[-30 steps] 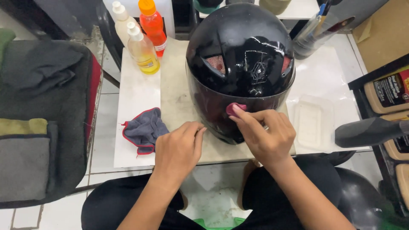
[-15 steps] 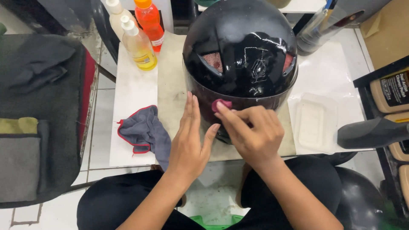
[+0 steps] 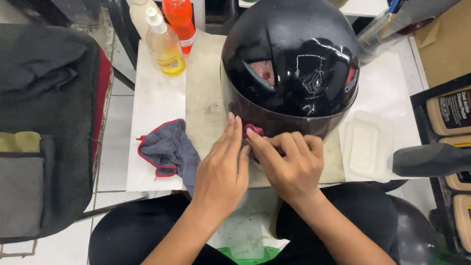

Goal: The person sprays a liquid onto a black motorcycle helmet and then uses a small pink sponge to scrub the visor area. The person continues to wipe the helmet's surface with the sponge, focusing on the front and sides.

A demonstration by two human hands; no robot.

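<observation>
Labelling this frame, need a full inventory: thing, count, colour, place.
helmet: 1, glossy black, table centre
small pad: 1, dark pink, at helmet's lower front edge
cloth: 1, grey with red trim, table left
bottles: 3, yellow, orange and pale, table far left
plastic lid: 1, clear, table right
table: 1, white
bag: 1, dark grey, far left
left hand: 1, flat against helmet
right hand: 1, fingertips pressing small pad

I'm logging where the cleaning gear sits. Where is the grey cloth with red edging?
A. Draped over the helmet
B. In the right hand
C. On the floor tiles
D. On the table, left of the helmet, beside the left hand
D: the grey cloth lies on the white table, left of the black helmet, beside the left hand.
</observation>
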